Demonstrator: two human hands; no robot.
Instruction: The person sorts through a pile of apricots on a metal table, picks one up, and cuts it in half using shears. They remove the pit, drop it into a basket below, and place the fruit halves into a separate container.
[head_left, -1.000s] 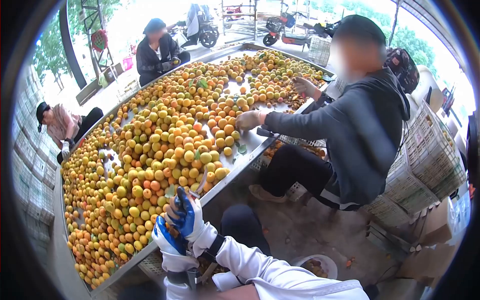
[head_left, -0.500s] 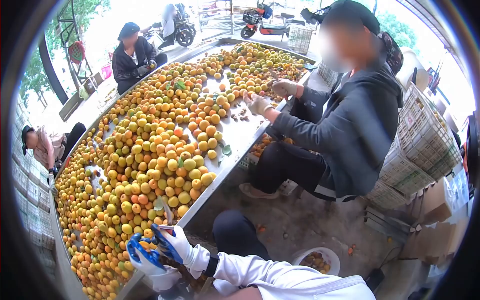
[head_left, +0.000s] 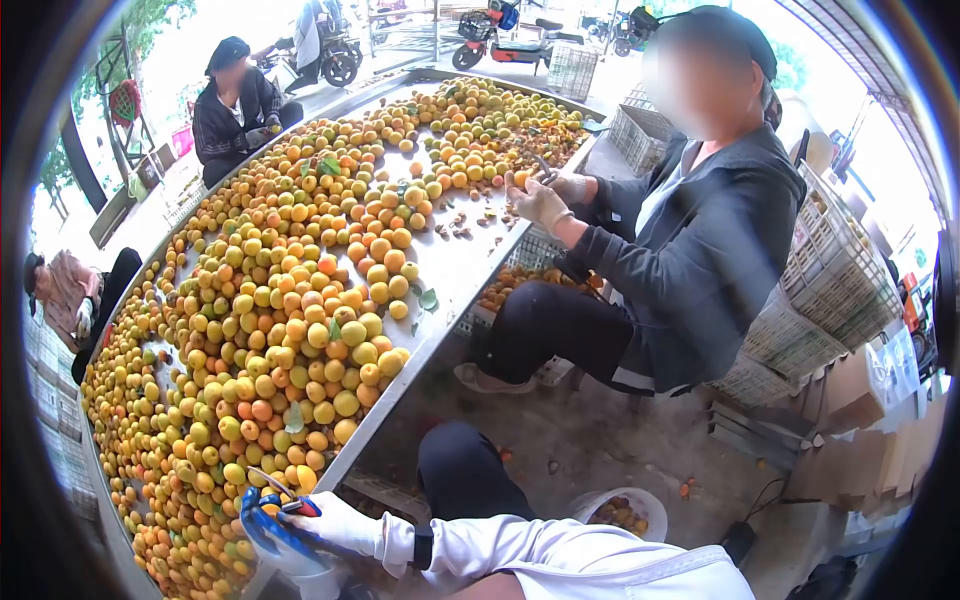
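Note:
My right hand [head_left: 340,524], in a white glove with a blue palm, is closed around the handle of a knife [head_left: 303,507]. The knife's thin blade [head_left: 268,481] points up and left over the fruit. Right beside it, my left hand [head_left: 278,540], in a matching blue-palmed glove, has its fingers curled around an apricot [head_left: 269,503], mostly hidden by the glove. Both hands are at the near edge of a metal table [head_left: 400,385], close to a large heap of yellow-orange apricots [head_left: 290,330].
Opposite my knee, a co-worker [head_left: 690,230] in a dark jacket works over pits on the table. Two other people [head_left: 235,115] sit along the far side. A white bucket [head_left: 655,515] with fruit pieces stands on the floor. Plastic crates [head_left: 835,250] are stacked at right.
My two hands have come closer together, and the blade now crosses above the left hand's fingers. The view has shifted slightly. The co-worker's hands have drawn back from the table surface.

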